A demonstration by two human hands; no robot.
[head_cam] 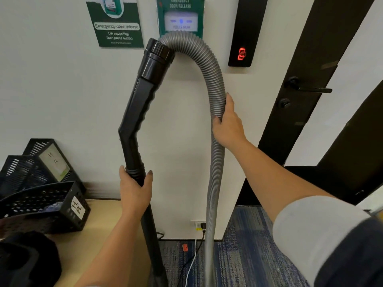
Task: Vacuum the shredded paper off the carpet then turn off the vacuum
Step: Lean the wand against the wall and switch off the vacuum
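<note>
Clasping wand (134, 121) in left grip (135, 191), hose (215, 183) in right grip (228, 125), near labelled baskets (31, 220)

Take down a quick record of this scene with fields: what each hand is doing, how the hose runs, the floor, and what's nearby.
left hand: grips the black vacuum pipe just below its bent handle
right hand: holds the grey hose
hose path: arches from the pipe's top end, then drops to the carpet
floor: blue striped; no shredded paper in view
nearby: black baskets on a wooden table; plug in a wall socket
</note>
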